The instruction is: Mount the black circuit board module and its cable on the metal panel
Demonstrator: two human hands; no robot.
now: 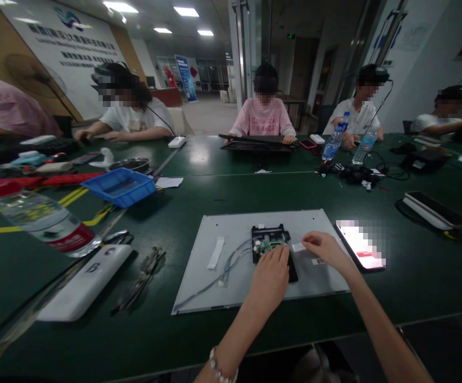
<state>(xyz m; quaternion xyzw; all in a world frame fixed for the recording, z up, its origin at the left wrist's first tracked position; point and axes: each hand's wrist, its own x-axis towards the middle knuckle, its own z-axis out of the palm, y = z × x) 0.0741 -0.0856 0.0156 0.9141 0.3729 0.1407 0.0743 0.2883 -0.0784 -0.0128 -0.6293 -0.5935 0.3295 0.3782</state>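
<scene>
A pale flat panel [207, 290] lies on the table before me. On it sits a black bracket [258, 231] carrying a green circuit board [269, 243], with grey cables [227, 268] running off to the left. My left hand [270, 274] rests palm down over the bracket, fingers stretched out and tips at the board's edge; its thumb is hidden. Just right of the bracket, my right hand [326, 250] has thumb and forefinger pinched on the end of a small white strip [298, 247]. Another white strip [215, 253] lies on the panel's left side.
A lit phone [360, 247] lies against the panel's right side. To the left are glasses [139, 279], a white power bank [89, 282], a water bottle [51, 221] and a blue tray [125, 186]. Several people sit around the table; one holds a dark panel [260, 144].
</scene>
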